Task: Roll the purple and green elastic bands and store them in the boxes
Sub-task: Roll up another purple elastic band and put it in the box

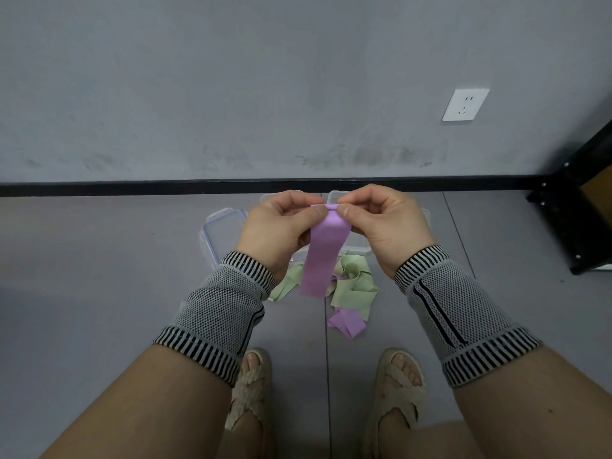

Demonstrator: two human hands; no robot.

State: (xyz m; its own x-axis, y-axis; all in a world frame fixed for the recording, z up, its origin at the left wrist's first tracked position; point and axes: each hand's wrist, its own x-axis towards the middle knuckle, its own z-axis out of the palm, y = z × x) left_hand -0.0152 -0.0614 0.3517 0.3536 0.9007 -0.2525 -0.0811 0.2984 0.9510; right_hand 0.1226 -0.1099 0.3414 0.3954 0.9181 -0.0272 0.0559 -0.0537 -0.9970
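Note:
A purple elastic band [323, 256] hangs flat between my hands, its top edge folded into a small roll. My left hand [276, 230] pinches that top edge from the left and my right hand [384, 223] pinches it from the right, thumbs on the near side. Below on the floor lie tangled green bands [352, 286] and another purple band [346, 324]. Clear plastic boxes [359, 251] stand on the floor behind my hands, mostly hidden by them. A clear lid [220, 231] lies to their left.
Grey floor runs to a grey wall with a black skirting strip [132, 187]. A black metal frame [576, 220] stands at the right. A white wall socket [465, 105] is above. My sandalled feet [251, 389] stand just near the band pile.

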